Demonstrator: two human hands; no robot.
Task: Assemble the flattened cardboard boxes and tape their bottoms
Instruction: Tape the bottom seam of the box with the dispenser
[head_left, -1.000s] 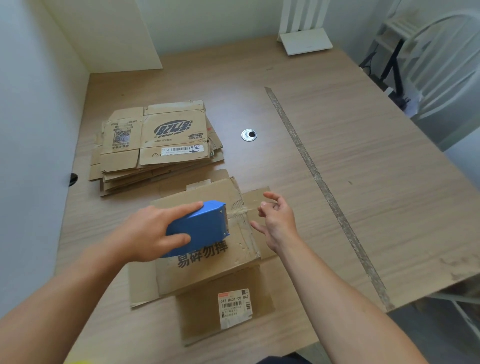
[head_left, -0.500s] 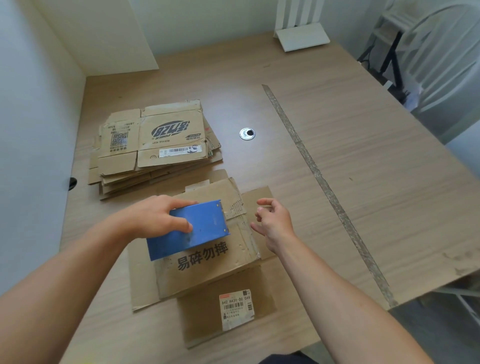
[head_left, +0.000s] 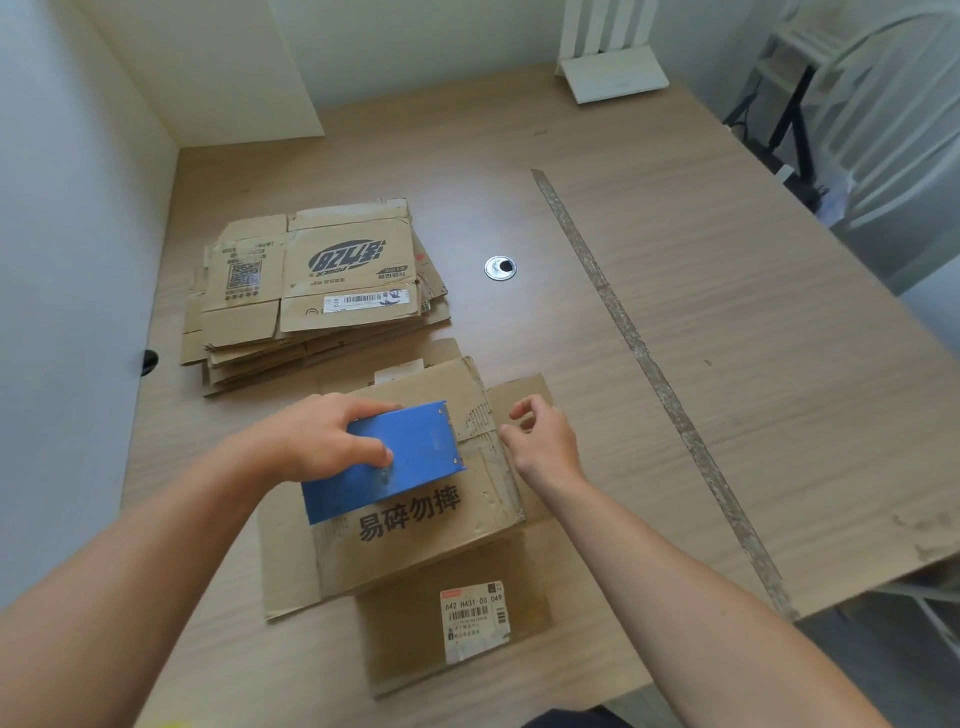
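The wooden desk filled the view, its near edge cutting from 6 toward 4 o'clock and its left edge against a wall. The widest bare room lay from 1 to 4 o'clock, crossed by a worn tape strip running from 12 toward 5.

A stack of flattened cardboard boxes lay at 10 o'clock, long axis about 9 to 3, a narrow gap parting it from the wall.

The cardboard box being worked lay near the middle at 6 o'clock, flaps spread flat on the desk, its printed face up and its long axis between 8 and 2.

On it sat a blue tape dispenser, its toothed end pointing between 2 and 3 o'clock. The left grip curled around the dispenser's far edge and side.

The right grip hovered just beside that end, over the box's 3 o'clock flap, fingers curled; whether it pinched tape could not be told.

A metal grommet sat at 12.
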